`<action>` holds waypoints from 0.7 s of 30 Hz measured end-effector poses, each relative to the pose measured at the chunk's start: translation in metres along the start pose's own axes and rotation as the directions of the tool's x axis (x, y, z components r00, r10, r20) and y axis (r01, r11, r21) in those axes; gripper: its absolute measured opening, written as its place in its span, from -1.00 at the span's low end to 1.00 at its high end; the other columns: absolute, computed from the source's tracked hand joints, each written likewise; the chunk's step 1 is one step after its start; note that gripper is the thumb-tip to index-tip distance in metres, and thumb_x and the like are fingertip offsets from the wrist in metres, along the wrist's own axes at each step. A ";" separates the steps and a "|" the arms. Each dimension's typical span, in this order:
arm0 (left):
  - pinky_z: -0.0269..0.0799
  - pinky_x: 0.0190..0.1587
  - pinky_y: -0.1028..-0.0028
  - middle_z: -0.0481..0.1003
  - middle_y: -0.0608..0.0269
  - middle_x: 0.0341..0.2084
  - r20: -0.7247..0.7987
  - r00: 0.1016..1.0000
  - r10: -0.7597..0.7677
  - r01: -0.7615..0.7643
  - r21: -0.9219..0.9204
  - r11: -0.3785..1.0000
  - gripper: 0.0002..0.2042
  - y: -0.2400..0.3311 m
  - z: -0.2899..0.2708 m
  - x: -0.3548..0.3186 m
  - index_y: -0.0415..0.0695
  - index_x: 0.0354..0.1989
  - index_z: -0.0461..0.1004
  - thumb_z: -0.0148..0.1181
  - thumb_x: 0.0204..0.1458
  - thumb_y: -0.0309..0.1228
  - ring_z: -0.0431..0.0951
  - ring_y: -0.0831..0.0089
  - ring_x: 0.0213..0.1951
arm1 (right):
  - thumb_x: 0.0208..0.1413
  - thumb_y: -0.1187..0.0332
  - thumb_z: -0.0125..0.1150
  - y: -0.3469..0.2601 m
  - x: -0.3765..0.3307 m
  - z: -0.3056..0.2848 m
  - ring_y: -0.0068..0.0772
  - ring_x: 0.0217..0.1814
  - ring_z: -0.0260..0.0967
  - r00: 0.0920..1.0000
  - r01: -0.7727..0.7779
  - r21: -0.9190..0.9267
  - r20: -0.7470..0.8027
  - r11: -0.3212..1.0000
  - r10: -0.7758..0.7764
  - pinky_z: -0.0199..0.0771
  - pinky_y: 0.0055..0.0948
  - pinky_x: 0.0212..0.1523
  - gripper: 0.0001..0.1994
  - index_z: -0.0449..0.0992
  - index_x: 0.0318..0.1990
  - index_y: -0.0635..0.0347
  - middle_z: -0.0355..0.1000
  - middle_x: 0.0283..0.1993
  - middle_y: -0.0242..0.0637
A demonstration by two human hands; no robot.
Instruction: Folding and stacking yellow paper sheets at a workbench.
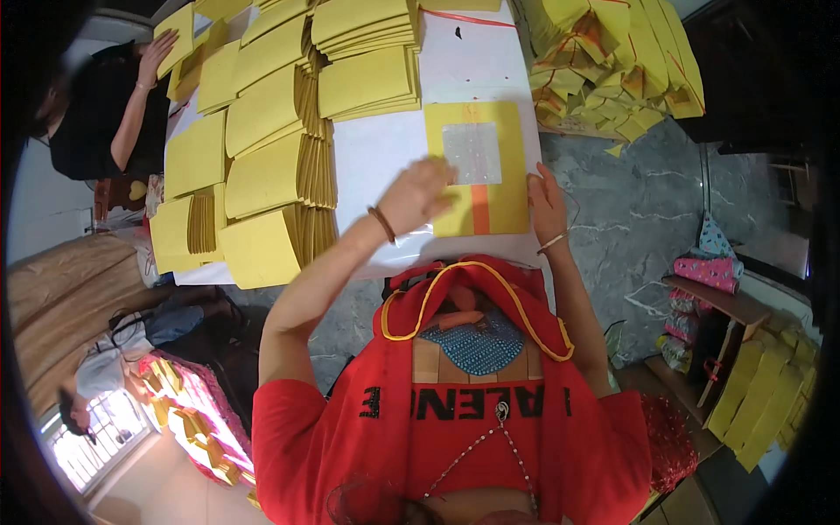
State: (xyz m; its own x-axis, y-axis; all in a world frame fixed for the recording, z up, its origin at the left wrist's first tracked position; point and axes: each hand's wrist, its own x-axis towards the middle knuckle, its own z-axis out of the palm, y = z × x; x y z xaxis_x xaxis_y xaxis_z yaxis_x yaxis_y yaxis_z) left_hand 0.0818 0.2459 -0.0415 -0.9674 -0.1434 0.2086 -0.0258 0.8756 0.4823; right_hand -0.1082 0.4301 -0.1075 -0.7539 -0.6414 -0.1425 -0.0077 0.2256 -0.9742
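Note:
A yellow paper sheet (451,221) lies flat on the white-covered table in front of me. An orange stripe (479,210) runs down its middle, under a silvery-white square (471,153). My left hand (420,191) is over the sheet's left edge, slightly blurred, its fingers reaching toward the square and the thumb apart from them. At the right edge, my right hand (547,203) stands with fingers stretched upward along the border. Neither hand shows anything held. Whether the left fingertips touch the sheet is hard to tell.
Stacks of folded yellow paper (262,175) cover the table's left side. Yellow paper pieces with red strips (595,61) are heaped at the far right. Another person's hand (157,57) touches paper at the far left. A small wooden shelf (717,302) stands on the right.

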 end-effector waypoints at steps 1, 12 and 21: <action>0.18 0.09 0.21 0.28 -0.09 0.02 0.033 0.999 0.024 -0.025 0.043 0.999 -0.47 0.012 0.015 -0.010 -0.24 0.05 0.27 0.18 -0.10 -0.24 0.25 0.03 0.07 | 0.18 0.28 -0.06 0.004 0.000 -0.001 -0.49 -0.12 0.33 0.997 -0.067 0.024 0.037 0.997 0.066 0.33 -0.55 -0.13 -0.61 0.24 0.14 0.18 0.39 -0.09 -0.25; 0.32 -0.03 0.31 0.41 -0.01 -0.13 -0.015 0.998 0.057 -0.057 0.031 0.998 -0.72 0.018 0.037 -0.020 -0.23 -0.18 0.42 0.12 -0.03 -0.32 0.40 0.12 -0.07 | 0.12 0.33 0.03 -0.017 0.009 0.008 -0.53 -0.24 0.33 0.953 -0.212 -0.039 0.214 0.977 0.215 0.36 -0.55 -0.24 -0.50 0.12 0.21 0.14 0.40 -0.17 -0.23; 0.36 -0.35 0.30 0.45 0.00 -0.51 0.030 0.907 -0.420 0.404 -0.344 0.848 -0.78 0.011 0.026 -0.012 -0.23 -0.35 0.42 -0.04 0.11 -0.31 0.45 0.12 -0.41 | 0.23 0.13 -0.19 -0.034 0.015 -0.001 -0.61 -0.12 0.28 0.854 -0.493 0.250 0.321 0.833 0.409 0.29 -0.60 -0.12 -0.55 0.16 0.22 0.11 0.35 -0.06 -0.28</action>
State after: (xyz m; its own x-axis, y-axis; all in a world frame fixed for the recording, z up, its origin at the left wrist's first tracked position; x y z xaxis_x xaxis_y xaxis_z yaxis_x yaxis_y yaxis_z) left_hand 0.0869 0.2695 -0.0613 -0.8741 -0.4842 -0.0386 -0.3258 0.5254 0.7860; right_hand -0.1194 0.4136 -0.0763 -0.4363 -0.6908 -0.5766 0.5295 0.3210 -0.7852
